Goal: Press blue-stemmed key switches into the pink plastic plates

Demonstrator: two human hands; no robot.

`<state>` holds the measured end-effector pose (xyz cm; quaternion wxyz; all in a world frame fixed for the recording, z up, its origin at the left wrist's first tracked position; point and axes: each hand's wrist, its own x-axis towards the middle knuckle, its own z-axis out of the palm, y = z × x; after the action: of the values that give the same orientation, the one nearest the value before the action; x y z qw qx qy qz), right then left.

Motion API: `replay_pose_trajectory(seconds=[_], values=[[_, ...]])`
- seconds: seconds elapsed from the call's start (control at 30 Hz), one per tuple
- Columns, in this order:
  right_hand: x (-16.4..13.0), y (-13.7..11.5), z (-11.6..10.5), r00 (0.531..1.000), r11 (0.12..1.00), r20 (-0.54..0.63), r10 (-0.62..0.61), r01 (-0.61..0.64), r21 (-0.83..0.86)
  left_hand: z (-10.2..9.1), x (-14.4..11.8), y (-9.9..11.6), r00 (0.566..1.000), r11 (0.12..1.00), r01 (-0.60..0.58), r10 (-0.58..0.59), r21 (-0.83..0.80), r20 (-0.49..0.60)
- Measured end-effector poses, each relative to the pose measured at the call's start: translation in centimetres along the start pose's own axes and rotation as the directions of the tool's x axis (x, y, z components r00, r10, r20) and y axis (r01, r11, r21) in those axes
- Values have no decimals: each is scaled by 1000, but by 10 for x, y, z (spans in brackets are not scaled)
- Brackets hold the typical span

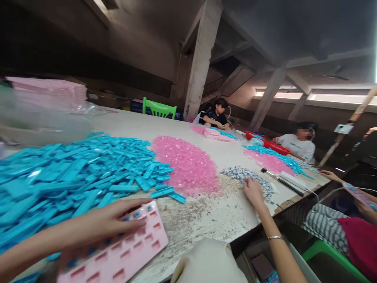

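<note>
Both hands (118, 220) outstretched, flat on table (224, 220)

We are stretching our left hand (118, 220) forward, fingers (138, 226) lying flat and spread; our right hand (252, 190) is reaching out, fingers curled down.

text: none legible | labels, brands, numbers, signs: none readable on the pink tray (123, 251), the blue plastic pieces (73, 177) or the table (212, 220); print on a seated person's white shirt (297, 146): too blurred to read
</note>
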<state>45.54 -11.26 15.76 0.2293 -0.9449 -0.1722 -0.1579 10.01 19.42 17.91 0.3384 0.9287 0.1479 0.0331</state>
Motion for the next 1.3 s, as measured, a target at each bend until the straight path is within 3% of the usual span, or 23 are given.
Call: replay_pose_trajectory(seconds=[0.07,0.13,0.37,0.63,0.83,1.03,1.17,1.3], values=[[3,-5,8,999,987,38,-19,25,-161,-5,-5,9,984,1000,13,-14,6,176],[8,-9,14,997,955,71,-40,59,-290,-9,-7,13,971,999,2,6,-34,239],[20,-12,17,981,826,128,-147,192,-529,-8,-11,2,977,993,-25,49,-115,208],[20,-23,24,996,789,32,-80,83,-609,-3,-15,7,981,999,-45,50,-30,189],[15,-26,24,999,818,-5,-41,31,-574,4,-21,12,989,996,-92,90,9,114],[16,-22,22,1000,892,-5,-15,11,-452,19,-18,2,989,989,-121,113,89,91],[17,-20,23,999,961,-9,45,-45,-273,28,-14,-4,987,981,-146,136,126,83],[14,-26,20,994,993,-5,113,-113,41,30,-14,-3,986,978,-159,149,137,80]])
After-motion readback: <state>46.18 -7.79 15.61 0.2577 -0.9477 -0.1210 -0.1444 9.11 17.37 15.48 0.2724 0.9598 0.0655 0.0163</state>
